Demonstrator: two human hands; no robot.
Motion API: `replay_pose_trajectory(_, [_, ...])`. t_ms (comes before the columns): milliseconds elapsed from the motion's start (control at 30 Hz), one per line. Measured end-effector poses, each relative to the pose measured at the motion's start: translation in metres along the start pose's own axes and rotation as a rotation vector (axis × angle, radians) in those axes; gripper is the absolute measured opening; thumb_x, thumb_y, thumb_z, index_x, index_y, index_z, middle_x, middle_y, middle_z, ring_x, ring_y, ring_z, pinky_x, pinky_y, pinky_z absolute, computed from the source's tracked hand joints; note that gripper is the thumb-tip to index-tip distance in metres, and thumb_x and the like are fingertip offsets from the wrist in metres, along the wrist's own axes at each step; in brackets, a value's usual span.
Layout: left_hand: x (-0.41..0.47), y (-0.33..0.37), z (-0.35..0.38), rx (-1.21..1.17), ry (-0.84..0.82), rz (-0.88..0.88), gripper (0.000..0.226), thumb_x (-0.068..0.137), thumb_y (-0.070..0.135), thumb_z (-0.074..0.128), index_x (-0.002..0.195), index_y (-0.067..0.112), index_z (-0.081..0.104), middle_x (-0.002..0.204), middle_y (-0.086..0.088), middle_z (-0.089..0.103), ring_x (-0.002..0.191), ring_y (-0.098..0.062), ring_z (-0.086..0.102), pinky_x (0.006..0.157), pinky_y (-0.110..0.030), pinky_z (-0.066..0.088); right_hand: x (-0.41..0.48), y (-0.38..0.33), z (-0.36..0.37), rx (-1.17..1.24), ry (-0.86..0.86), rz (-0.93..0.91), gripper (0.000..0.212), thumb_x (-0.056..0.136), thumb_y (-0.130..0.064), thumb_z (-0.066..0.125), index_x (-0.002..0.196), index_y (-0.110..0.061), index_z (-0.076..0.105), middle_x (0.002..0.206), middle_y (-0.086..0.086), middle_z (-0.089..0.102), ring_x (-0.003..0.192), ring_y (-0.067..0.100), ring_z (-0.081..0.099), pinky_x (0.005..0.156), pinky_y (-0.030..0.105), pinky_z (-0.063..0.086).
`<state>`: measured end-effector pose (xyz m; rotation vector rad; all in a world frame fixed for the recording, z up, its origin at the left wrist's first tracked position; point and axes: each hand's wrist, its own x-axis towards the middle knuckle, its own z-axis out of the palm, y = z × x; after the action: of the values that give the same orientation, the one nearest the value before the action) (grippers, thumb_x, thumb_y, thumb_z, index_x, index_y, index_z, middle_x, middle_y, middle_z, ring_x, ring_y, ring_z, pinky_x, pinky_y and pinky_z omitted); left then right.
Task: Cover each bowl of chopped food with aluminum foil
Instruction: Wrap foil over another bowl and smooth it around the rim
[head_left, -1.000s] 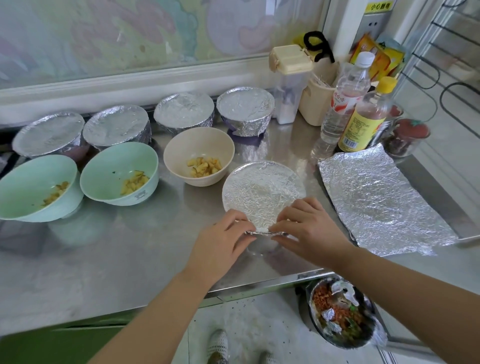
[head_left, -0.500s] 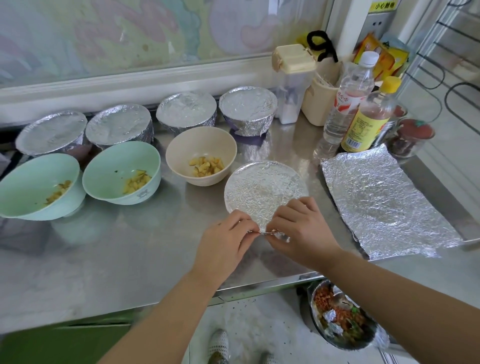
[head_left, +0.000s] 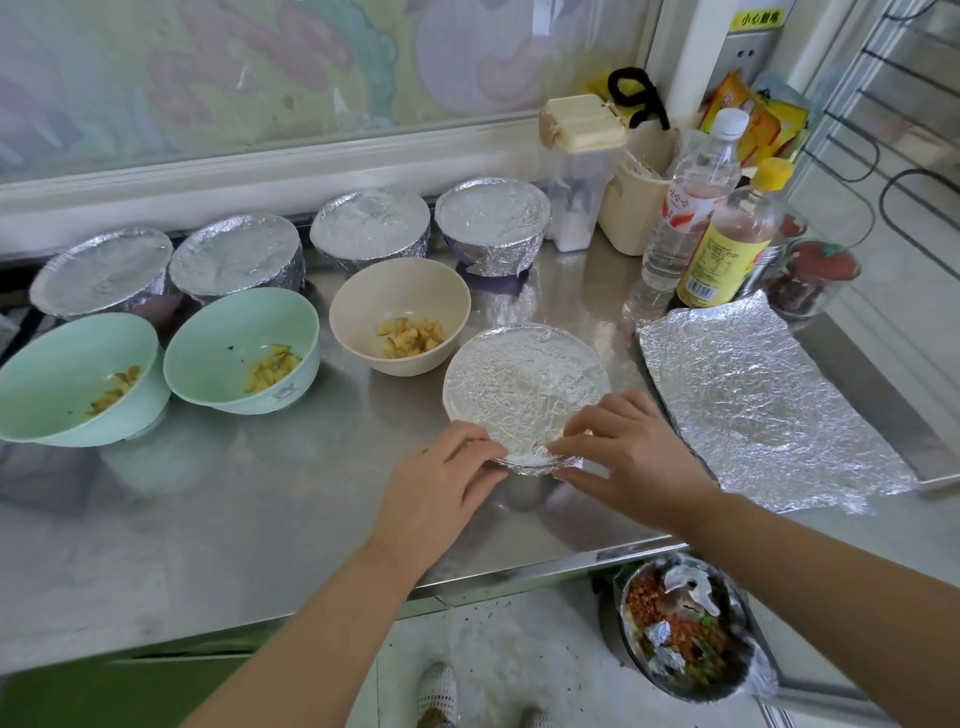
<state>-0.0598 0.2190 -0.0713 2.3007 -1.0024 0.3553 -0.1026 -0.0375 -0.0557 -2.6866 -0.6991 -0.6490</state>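
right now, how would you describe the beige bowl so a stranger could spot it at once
On the steel counter, look at the front row of bowls, nearer than the four foil-capped ones at the back. The beige bowl sits between a mint green bowl and the foil-covered bowl at the front edge. It is the only beige one, uncovered, with yellowish chopped pieces inside.

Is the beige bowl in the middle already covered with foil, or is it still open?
Open. The beige bowl has no foil on it; the chopped yellow pieces lie visible at its bottom.
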Motion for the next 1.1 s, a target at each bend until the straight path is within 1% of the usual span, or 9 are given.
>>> replay_pose_trajectory(133, [0.005,0.008,0.009,0.012,0.018,-0.001,0.025,0.101,0.036,0.052,0.098,0.020,0.071,0.103,0.005,0.061,0.070,-0.016,0.063,0.058,-0.036,0.054,0.005,-0.008,0.008,0.010,0.004,-0.033,0.011,0.090,-0.033,0.070,0.088,-0.026,0.078,0.089,-0.008,0.068,0.079,0.018,0.060,0.077,0.035,0.041])
replay_pose_trajectory(200, [0.005,0.007,0.011,0.010,0.025,-0.002,0.025,0.101,0.035,0.052,0.097,0.019,0.071,0.102,0.005,0.061,0.071,-0.016,0.063,0.059,-0.036,0.054,0.006,-0.010,0.013,0.013,0.025,-0.029,0.012,0.090,-0.031,0.069,0.084,-0.024,0.076,0.086,-0.007,0.066,0.076,0.018,0.059,0.077,0.034,0.041])
replay_pose_trajectory(300, [0.006,0.007,0.011,0.015,0.031,-0.005,0.024,0.100,0.034,0.054,0.096,0.019,0.072,0.101,0.005,0.062,0.071,-0.016,0.064,0.060,-0.036,0.054,0.008,-0.012,0.017,0.013,0.052,-0.024,0.013,0.089,-0.028,0.070,0.078,-0.021,0.072,0.081,-0.006,0.063,0.073,0.021,0.058,0.075,0.038,0.044])
replay_pose_trajectory(367, [0.006,0.006,0.011,0.020,0.034,-0.008,0.023,0.100,0.034,0.055,0.096,0.019,0.072,0.101,0.005,0.062,0.071,-0.016,0.064,0.060,-0.035,0.054,0.009,-0.014,0.018,0.009,0.060,-0.022,0.013,0.088,-0.025,0.070,0.076,-0.020,0.070,0.078,-0.005,0.061,0.071,0.022,0.057,0.075,0.039,0.044])
replay_pose_trajectory(533, [0.006,0.007,0.012,0.020,0.053,-0.014,0.015,0.097,0.031,0.061,0.093,0.020,0.071,0.099,0.007,0.061,0.069,-0.015,0.062,0.058,-0.033,0.053,0.011,-0.014,0.020,-0.009,0.088,-0.015,0.015,0.088,-0.024,0.069,0.074,-0.021,0.069,0.077,-0.006,0.061,0.071,0.021,0.056,0.076,0.036,0.042])
replay_pose_trajectory(700, [0.006,0.007,0.012,0.031,0.048,-0.022,0.017,0.097,0.033,0.060,0.092,0.021,0.071,0.097,0.008,0.061,0.068,-0.013,0.061,0.059,-0.032,0.053,0.014,-0.017,0.025,-0.026,0.109,-0.035,0.013,0.085,-0.021,0.072,0.073,-0.020,0.067,0.076,-0.005,0.060,0.070,0.021,0.055,0.076,0.036,0.042])
replay_pose_trajectory(900, [0.006,0.007,0.012,0.033,0.046,-0.018,0.020,0.098,0.034,0.058,0.092,0.021,0.072,0.098,0.008,0.062,0.070,-0.012,0.061,0.059,-0.031,0.053,0.016,-0.020,0.027,-0.041,0.119,-0.011,0.015,0.081,-0.018,0.071,0.068,-0.019,0.062,0.072,-0.005,0.055,0.068,0.022,0.051,0.074,0.036,0.040])
replay_pose_trajectory(1000, [0.006,0.006,0.013,0.029,0.041,-0.023,0.021,0.098,0.035,0.057,0.093,0.021,0.072,0.098,0.008,0.061,0.071,-0.012,0.061,0.060,-0.032,0.053,0.019,-0.024,0.027,-0.036,0.090,0.021,0.014,0.078,-0.019,0.068,0.068,-0.019,0.059,0.071,-0.005,0.053,0.067,0.022,0.049,0.074,0.037,0.038])
replay_pose_trajectory(1100, [0.006,0.006,0.013,0.024,0.037,-0.021,0.022,0.098,0.036,0.057,0.093,0.021,0.072,0.098,0.008,0.062,0.071,-0.012,0.061,0.060,-0.032,0.053,0.018,-0.027,0.027,-0.021,0.078,0.080,0.014,0.075,-0.019,0.070,0.068,-0.020,0.058,0.072,-0.007,0.053,0.069,0.021,0.049,0.075,0.037,0.037])
